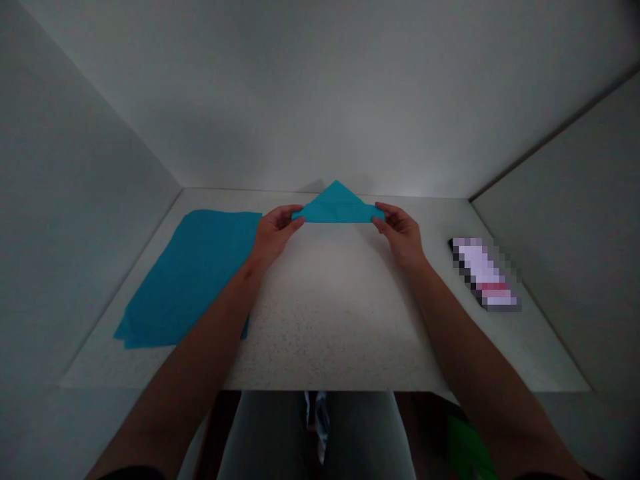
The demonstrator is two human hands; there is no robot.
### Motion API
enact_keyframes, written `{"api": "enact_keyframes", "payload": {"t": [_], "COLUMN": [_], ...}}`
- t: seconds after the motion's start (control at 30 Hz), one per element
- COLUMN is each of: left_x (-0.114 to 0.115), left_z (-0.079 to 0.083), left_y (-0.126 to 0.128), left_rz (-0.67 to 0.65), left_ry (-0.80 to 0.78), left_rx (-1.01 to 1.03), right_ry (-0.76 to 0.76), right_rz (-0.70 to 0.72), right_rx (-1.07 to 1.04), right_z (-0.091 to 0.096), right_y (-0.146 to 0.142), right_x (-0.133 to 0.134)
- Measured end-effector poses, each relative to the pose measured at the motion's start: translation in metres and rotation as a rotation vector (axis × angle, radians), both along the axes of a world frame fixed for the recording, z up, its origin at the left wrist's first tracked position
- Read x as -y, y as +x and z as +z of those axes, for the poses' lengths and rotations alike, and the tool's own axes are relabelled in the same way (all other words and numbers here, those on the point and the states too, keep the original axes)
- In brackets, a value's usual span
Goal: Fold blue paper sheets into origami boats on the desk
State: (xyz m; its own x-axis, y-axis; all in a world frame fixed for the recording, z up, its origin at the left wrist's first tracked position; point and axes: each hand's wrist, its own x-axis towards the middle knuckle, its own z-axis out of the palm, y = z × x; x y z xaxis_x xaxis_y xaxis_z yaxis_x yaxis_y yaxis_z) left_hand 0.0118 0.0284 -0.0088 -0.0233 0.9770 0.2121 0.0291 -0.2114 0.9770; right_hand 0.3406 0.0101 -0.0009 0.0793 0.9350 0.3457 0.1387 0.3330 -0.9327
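A person is working at a speckled white stone-topped desk (pixel 330 313) inside a pale-walled alcove, holding up a folded teal-blue paper triangle (pixel 337 208) near the far end of the desk, its point aiming toward the back wall (pixel 320 93) and its long folded edge facing the person. The folding is showing clear progress on this piece: the sheet is doubled into a neat triangle, with a faint crease running across its face. A flat teal-blue paper sheet (pixel 187 277) is lying unfolded to the left, its near corner slightly uneven and part of its right edge passing beneath the person's left forearm (pixel 215 320), so one piece is shaped while the other is showing no such folds. The left hand (pixel 274 235) is pinching the triangle's left corner, and the right hand (pixel 399 233) is pinching its right corner, each grip nearly closed, with thumb and fingers pressing on the paper and holding it taut between them. Whether the triangle is touching the desk or being lifted just above it cannot be told from this view. To the right, a white-and-pink oblong packet (pixel 485 273) is lying on the desk, well apart from both hands, its details obscured by pixelation. Below the desk's near edge, the person's grey-clad legs (pixel 270 433) are showing, with a green object (pixel 467 450) sitting low at the right.
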Motion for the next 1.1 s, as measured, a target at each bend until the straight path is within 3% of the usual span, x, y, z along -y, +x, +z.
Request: {"api": "enact_keyframes", "payload": {"t": [0.23, 0.47, 0.67, 0.8, 1.1], "left_x": [0.002, 0.004, 0.004, 0.006, 0.002], "left_z": [0.002, 0.004, 0.007, 0.011, 0.002], "left_y": [0.001, 0.001, 0.004, 0.004, 0.0], "left_rz": [-0.005, -0.042, -0.1, -0.105, -0.099], "left_ry": [0.007, 0.074, -0.003, -0.006, 0.11], "left_rx": [-0.065, -0.103, -0.075, -0.096, -0.095], "right_ry": [-0.038, 0.089, -0.044, -0.094, 0.051], "right_rz": [0.006, -0.039, 0.085, 0.097, 0.023], "right_rx": [0.01, 0.093, 0.037, 0.007, 0.094], "right_z": [0.002, -0.003, 0.003, 0.004, 0.004], "right_y": [-0.002, 0.002, -0.002, -0.004, -0.002], "right_x": [0.003, 0.0, 0.006, 0.008, 0.006]}}
